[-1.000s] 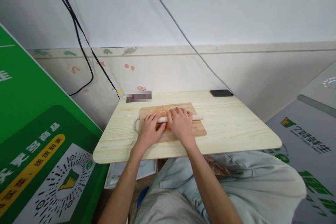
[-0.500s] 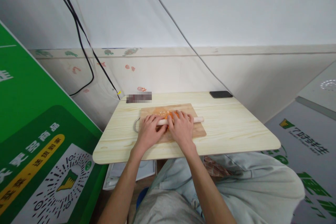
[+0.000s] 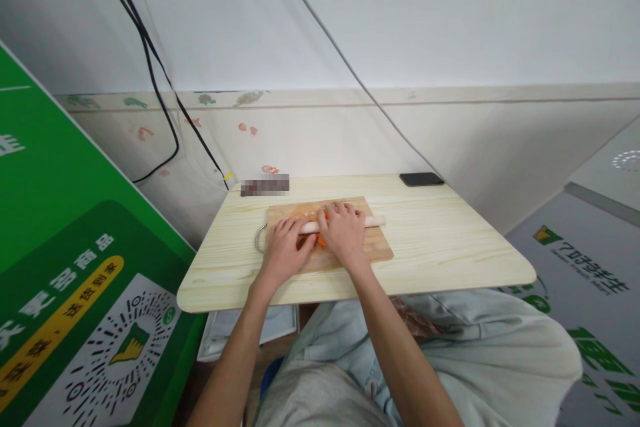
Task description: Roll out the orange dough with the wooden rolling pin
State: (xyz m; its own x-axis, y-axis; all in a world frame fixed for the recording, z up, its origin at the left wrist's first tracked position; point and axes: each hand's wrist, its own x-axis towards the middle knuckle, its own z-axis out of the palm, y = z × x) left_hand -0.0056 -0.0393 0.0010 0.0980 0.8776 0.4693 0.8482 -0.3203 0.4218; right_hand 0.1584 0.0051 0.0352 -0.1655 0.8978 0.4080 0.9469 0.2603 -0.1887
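Left hand (image 3: 286,247) and right hand (image 3: 344,232) grasp one pale wooden rod (image 3: 375,221); crosswise, it overhangs the tan wooden board's (image 3: 376,247) right edge.

The rolling pin (image 3: 375,221) is creamy off-white, the chopping board (image 3: 380,247) light tan, and the squashed stuff (image 3: 321,240) on it bright orange. Bench (image 3: 450,247) is pale yellow with streaky wood grain, phone (image 3: 421,179) plain black. Banner (image 3: 90,233) is loud green (yellow strip (image 3: 60,333), black-and-white code (image 3: 129,343), kinda hard to miss lol). Jeans (image 3: 480,347) are washed-out pale blue.
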